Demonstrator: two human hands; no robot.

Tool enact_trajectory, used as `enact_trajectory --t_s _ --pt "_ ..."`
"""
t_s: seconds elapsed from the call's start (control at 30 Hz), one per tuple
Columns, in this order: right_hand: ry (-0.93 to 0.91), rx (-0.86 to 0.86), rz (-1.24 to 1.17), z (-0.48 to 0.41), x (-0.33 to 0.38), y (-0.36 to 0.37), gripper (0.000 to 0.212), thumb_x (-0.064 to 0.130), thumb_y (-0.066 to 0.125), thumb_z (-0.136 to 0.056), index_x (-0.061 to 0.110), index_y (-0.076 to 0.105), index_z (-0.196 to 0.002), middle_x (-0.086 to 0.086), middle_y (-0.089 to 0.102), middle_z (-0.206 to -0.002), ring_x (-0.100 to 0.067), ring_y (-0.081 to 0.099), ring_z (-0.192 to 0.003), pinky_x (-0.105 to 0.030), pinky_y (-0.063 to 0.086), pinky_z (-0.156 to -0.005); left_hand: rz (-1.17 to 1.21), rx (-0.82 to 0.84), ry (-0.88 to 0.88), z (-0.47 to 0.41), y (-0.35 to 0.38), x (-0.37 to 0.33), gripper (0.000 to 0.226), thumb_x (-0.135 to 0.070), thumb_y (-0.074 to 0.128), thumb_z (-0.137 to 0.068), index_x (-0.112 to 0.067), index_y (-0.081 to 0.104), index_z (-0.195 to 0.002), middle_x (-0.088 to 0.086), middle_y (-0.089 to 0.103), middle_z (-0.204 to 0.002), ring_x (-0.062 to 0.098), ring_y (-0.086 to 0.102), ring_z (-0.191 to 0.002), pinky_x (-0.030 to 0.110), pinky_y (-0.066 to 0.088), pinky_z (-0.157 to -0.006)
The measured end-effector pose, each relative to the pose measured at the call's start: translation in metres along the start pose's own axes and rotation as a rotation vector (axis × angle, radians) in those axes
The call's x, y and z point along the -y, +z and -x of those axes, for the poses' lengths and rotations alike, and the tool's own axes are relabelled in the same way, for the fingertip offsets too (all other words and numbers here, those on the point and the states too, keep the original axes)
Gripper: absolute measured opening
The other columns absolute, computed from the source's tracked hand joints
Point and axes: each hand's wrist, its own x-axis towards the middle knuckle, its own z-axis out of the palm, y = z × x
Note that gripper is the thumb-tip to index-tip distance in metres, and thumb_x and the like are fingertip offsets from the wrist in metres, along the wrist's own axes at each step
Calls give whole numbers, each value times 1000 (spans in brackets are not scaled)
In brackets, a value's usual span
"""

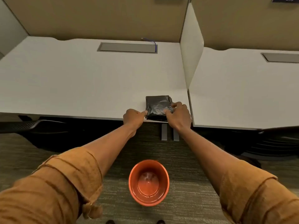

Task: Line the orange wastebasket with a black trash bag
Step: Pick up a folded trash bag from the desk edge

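Note:
A folded black trash bag (156, 105) lies at the front edge of the white desk (84, 81), near its right corner. My right hand (178, 116) rests on the bag's right side with fingers curled over its edge. My left hand (133, 118) sits at the desk edge, its fingertip touching the bag's left side. The orange wastebasket (148, 182) stands upright and empty on the carpet below, between my forearms.
A white divider panel (191, 50) separates this desk from a second desk (242, 94) on the right. A grey cable tray lid (127, 47) is set in the desk's back. Dark chairs (32, 126) sit under both desks. Grey desk legs (164, 134) stand behind the wastebasket.

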Motion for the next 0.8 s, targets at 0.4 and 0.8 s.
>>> enact_trajectory --t_s 0.4,0.8 --pt "181 -106 -29 -40 -43 61 72 71 72 -83 18 62 -131 -6 71 -124 -28 68 -114 -41 52 -87 14 -57 -67 -46 52 7 53 -48 89 -86 -2 79 -111 13 80 -111 30 74 -109 37 61 -87" --pt "222 -193 -561 -39 -37 52 15 28 82 -91 21 76 -103 6 76 -93 -9 72 -89 -37 62 -89 298 -96 -22 -33 45 -1 17 -18 86 -90 -17 76 -77 -3 76 -85 18 74 -94 33 61 -77"
